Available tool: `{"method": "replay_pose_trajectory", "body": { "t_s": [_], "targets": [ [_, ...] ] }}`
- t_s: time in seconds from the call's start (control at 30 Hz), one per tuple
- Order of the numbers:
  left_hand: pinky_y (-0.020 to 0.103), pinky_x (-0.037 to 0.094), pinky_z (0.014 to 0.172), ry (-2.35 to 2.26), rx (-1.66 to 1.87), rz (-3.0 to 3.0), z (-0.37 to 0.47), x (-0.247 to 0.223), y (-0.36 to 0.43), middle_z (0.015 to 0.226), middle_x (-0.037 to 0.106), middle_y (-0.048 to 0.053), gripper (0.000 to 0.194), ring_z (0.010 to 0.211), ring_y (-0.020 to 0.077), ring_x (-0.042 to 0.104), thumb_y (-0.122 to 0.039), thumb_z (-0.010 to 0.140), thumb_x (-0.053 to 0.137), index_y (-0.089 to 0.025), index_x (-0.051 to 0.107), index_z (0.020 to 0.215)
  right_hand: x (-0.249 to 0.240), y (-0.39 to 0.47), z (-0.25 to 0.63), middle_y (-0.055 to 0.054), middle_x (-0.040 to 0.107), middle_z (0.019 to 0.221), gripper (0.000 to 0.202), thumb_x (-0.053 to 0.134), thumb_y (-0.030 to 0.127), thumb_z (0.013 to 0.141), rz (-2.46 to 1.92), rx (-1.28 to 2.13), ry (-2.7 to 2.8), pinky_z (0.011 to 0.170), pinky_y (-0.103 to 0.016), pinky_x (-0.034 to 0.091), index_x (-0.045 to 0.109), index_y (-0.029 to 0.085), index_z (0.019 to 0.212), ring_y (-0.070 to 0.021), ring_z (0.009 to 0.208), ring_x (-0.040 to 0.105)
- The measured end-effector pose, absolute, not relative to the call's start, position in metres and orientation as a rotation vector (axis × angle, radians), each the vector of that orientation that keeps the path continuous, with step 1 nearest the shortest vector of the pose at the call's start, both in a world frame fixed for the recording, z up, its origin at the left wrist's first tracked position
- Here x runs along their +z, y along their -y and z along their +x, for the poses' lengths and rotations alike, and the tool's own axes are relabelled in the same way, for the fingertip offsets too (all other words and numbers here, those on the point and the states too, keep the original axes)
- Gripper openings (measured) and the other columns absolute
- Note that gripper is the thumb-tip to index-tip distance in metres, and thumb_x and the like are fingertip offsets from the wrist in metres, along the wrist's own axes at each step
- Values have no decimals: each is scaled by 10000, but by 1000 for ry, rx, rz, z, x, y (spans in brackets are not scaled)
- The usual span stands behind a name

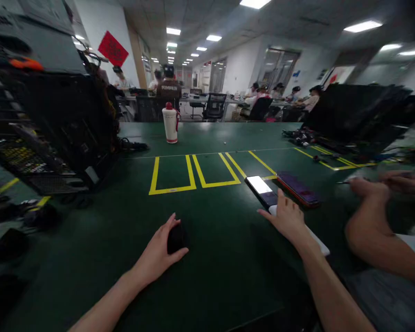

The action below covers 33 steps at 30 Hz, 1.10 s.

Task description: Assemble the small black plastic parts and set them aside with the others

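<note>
Bright ceiling lights [173,31] run down a long office seen from the head camera, with seated people [168,85] at desks and a red diamond-shaped sign [113,49] on a pale pillar. Across the foreground spreads a green table [214,258]. A white cup [170,127] with a red lid stands upright close to its far edge. Toward its left edge rises an opened dark computer case [58,120], cables around it; another dark bulky unit [346,113] sits by the far right corner.

Yellow tape outlines [173,190] mark the tabletop between the cup and the hands. Nearer the table's near edge, the left hand [154,252] curls its thumb and fingers around a small black object [176,237], gripping it at the tabletop. On the right half, the right hand [289,219] lies over a long white object [320,242], thumb spread; whether it grips, I cannot tell. Just beyond its fingers is a phone [261,185] with a lit screen, beside a dark, red-edged slab [297,189]. At the table's right side, a co-worker's hand [370,188] holds something thin.
</note>
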State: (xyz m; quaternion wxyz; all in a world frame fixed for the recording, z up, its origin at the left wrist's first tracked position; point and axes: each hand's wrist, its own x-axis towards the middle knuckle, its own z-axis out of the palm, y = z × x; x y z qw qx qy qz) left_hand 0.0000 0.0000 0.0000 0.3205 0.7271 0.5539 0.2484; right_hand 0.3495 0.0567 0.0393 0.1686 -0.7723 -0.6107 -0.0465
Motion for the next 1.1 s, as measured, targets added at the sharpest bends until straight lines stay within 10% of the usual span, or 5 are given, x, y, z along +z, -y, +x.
{"method": "replay_pose_trajectory", "body": {
  "t_s": [0.17,0.4,1.1],
  "targets": [
    [432,293,960,-1433,669,1915,-2,-6,-2,1263,382,31,740,1163,214,348,-390,710,530,-319,75,1289,54,-42,280,-101,449,1177,574,429,430,765,-1619,520,2085,880,-385,366,262,190,1259,-224,1061,446],
    [402,382,882,-1440,723,1803,-5,0,1,1225,415,52,654,1093,222,433,-371,746,480,-312,110,1282,48,-27,184,-66,495,1052,355,404,377,804,-1067,1239,2065,725,-288,458,445,204,1112,-148,869,527],
    [395,375,829,-1613,729,2034,1,-3,-30,1090,480,90,602,992,227,442,-474,719,477,-200,295,1222,0,-58,161,-27,488,1036,275,473,201,772,-863,1423,1696,858,-322,403,457,230,1045,-137,951,485]
  ]
}}
